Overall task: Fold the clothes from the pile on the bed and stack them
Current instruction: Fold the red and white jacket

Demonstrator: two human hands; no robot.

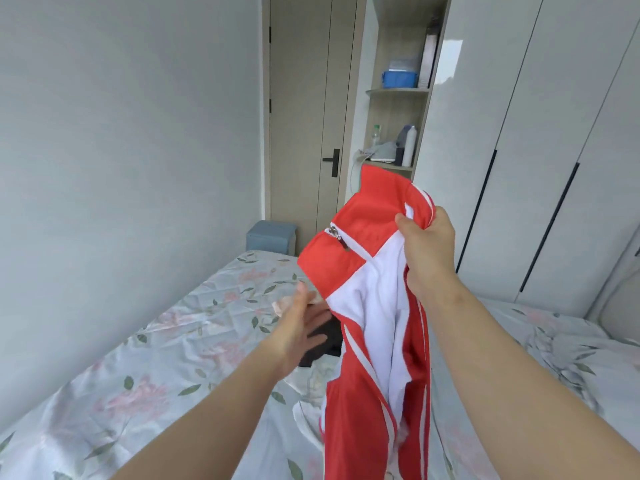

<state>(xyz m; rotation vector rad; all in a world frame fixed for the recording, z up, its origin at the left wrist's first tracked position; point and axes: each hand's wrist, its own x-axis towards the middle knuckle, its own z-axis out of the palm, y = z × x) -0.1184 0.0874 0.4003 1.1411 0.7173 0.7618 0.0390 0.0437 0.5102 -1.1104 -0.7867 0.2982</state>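
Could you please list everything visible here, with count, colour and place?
jacket: one, red and white, held above the bed
dark garment: one, black, on the bed
bed: one, floral cover, below
door: one, beige, far wall
shelf unit: one, light wood, beside the door
basket: one, blue, upper shelf
stool: one, blue-grey, beyond the bed
wardrobe: one, white, right
hands: two; left hand open near the dark garment, right hand grips the jacket

R hand (427, 251) raised w/ fingers curled in a pinch, L hand (303, 327) lower, fingers spread.
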